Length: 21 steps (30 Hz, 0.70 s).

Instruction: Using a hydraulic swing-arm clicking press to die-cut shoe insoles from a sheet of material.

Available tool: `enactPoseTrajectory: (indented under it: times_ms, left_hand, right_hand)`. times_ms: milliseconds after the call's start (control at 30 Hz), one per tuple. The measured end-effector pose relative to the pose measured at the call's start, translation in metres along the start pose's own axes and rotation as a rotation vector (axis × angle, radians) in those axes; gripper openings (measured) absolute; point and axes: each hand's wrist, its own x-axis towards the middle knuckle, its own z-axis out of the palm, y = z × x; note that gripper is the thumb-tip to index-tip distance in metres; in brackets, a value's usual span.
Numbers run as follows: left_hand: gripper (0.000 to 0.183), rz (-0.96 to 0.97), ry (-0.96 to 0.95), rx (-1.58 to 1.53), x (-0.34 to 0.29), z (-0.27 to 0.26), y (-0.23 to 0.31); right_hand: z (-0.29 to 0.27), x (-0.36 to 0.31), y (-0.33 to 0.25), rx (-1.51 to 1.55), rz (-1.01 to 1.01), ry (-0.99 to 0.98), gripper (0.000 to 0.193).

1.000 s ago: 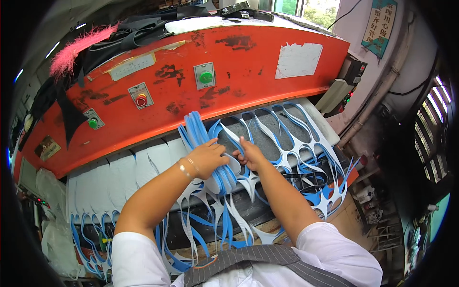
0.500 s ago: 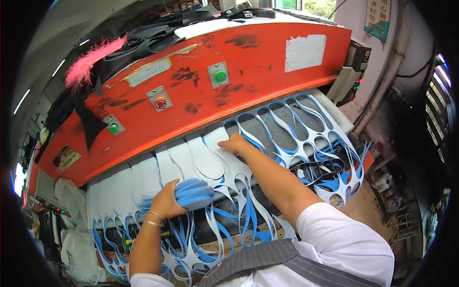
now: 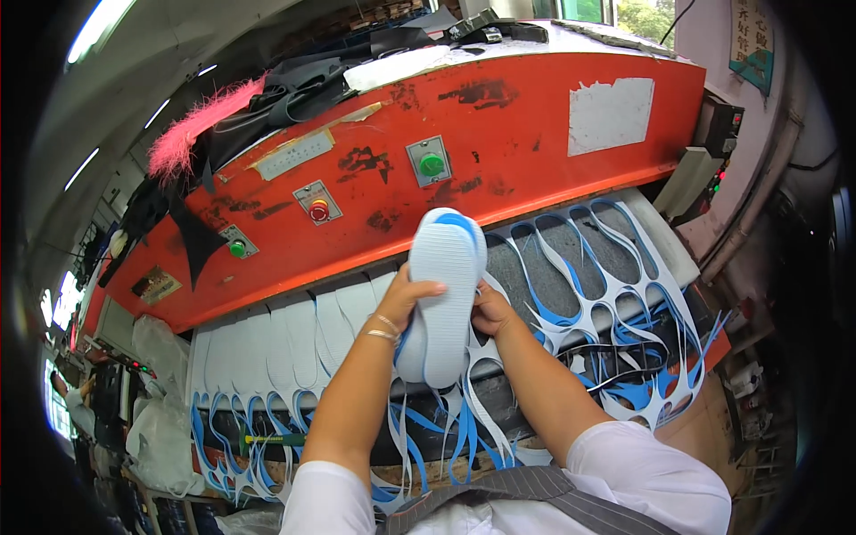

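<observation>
Upright between my two hands is a stack of foam shoe soles (image 3: 443,294), white and ribbed on the facing side, with blue showing at the edges and top. My left hand (image 3: 406,301) grips its left side, the thumb lying across the white face. On the other side my right hand (image 3: 489,309) holds the right edge, its fingers partly hidden behind the stack. Below and left lie white foam sheets (image 3: 278,349) with sole shapes cut in them. To the right, white and blue offcut webbing (image 3: 617,299) with sole-shaped holes rests on the grey bed (image 3: 593,259).
A red press beam (image 3: 513,125) with green buttons (image 3: 432,164) and a red button (image 3: 319,210) spans the far side. Loose offcut strips (image 3: 464,437) hang over the near edge. A green-handled tool (image 3: 272,439) and plastic bags (image 3: 160,446) are at left.
My left hand has raised the sole stack and stood it upright. My right hand has come off the sheet to hold its right side. The view has shifted slightly.
</observation>
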Motion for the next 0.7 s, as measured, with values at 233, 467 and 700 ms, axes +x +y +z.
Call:
enactPoseTrajectory:
  times_ms: [233, 467, 700]
  left_hand:
    - [0.061, 0.027, 0.159, -0.115, -0.018, 0.026, 0.031]
    - [0.074, 0.356, 0.371, 0.130, -0.124, -0.053, 0.142]
    - [0.105, -0.174, 0.056, 1.593, -0.127, -0.110, 0.055]
  right_hand:
    - [-0.005, 0.006, -0.030, 0.015, 0.058, -0.130, 0.051]
    - [0.017, 0.003, -0.030, -0.235, 0.134, 0.059, 0.074]
    - [0.098, 0.007, -0.025, -1.729, -0.254, 0.313, 0.089]
